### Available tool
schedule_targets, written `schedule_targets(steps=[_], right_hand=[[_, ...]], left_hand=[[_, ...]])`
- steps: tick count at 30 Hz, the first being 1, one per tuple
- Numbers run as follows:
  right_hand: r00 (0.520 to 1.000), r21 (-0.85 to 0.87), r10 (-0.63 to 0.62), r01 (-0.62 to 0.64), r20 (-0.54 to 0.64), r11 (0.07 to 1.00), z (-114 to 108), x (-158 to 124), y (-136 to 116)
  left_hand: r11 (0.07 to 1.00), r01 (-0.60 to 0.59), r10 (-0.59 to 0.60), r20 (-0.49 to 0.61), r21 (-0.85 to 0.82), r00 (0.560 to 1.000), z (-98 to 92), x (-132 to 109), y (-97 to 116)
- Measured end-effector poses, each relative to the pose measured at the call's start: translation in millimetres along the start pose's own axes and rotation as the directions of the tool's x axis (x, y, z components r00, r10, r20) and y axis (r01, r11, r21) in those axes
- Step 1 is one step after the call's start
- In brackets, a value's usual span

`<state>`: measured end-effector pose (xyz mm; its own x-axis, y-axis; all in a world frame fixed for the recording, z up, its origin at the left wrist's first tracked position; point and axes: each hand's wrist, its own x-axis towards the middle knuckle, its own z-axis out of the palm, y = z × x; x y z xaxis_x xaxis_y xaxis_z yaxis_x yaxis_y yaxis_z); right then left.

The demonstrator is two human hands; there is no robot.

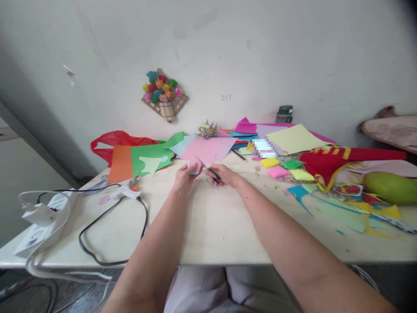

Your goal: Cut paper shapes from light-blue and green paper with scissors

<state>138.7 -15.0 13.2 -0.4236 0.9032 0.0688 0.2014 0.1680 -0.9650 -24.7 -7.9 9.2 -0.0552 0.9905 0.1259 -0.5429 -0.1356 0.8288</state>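
Observation:
Near the middle of the table, my left hand [185, 177] pinches a small piece of pink and pale blue paper [195, 168]. Its outline is partly covered by my fingers. My right hand [222, 175] grips a pair of scissors [213, 174] with dark handles. The blades point up and to the left, close beside the paper; whether they touch it I cannot tell. Just beyond both hands lies a large pink sheet [202, 149]. Small paper scraps are scattered on the table under my right hand.
A white glue gun [127, 191] with a black cable lies left, near a power strip [48, 226]. Green felt [146, 153] and an orange sheet [120, 164] lie behind it. Right are clay packets [278, 171], red fabric [325, 167] and a green fruit [389, 187]. A bottle [284, 114] stands behind.

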Motion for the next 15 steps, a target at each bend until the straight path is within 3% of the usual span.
schedule_targets(steps=[15], right_hand=[[1.0, -0.023, -0.007, 0.007, -0.014, 1.0, -0.5, 2.4, 3.1]], left_hand=[[1.0, 0.011, -0.011, -0.011, -0.029, 1.0, 1.4, -0.1, 0.4]])
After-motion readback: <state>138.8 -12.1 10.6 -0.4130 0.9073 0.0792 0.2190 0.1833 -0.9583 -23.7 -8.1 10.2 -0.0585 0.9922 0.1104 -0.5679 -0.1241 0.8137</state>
